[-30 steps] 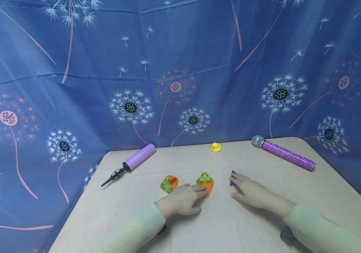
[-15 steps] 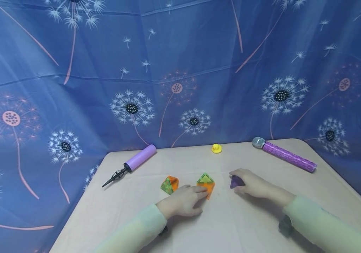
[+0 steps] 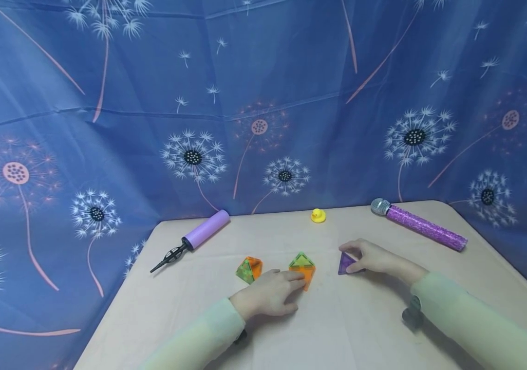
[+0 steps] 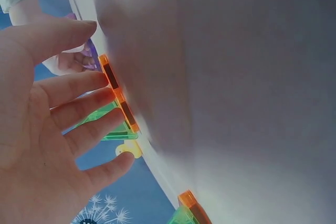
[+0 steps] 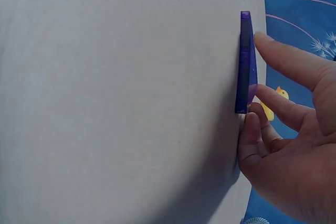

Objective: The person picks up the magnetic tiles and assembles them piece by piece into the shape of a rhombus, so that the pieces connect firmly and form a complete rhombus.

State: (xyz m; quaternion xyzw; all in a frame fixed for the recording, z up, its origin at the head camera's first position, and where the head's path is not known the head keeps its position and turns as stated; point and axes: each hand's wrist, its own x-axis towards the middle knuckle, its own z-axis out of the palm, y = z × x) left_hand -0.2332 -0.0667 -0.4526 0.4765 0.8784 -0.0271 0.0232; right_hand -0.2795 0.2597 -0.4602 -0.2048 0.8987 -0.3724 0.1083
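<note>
Head view: your left hand (image 3: 270, 293) lies low center in the frame, fingers out mostly straight, the foremost touching the middle green-and-orange piece (image 3: 305, 267); grip wide, nothing held. Your right hand (image 3: 370, 258), right of center, has a narrow grip: thumb and finger pinch the purple triangular tile (image 3: 344, 264), just right of that middle piece and apart from it. Second green-and-orange piece (image 3: 248, 270) sits just above your left wrist, left of center. Farther back on the desk (image 3: 319, 329): purple-and-black pump (image 3: 207, 229) left of center, yellow duck (image 3: 318, 216) at the desk's far edge, glittery purple microphone (image 3: 425, 226) at right. Blue dandelion-print cloth (image 3: 328, 128) fills the upper frame.

Left wrist view: your left hand fills the left side, fingers spread, fingertips by the orange edge of the middle piece. Purple tile and your right hand show at upper left, duck below the middle piece, second piece at the bottom edge.

Right wrist view: purple tile appears edge-on, right of center, your fingers along its right side. Duck partly hidden behind your fingers; part of a green-and-orange piece pokes in at upper right.
</note>
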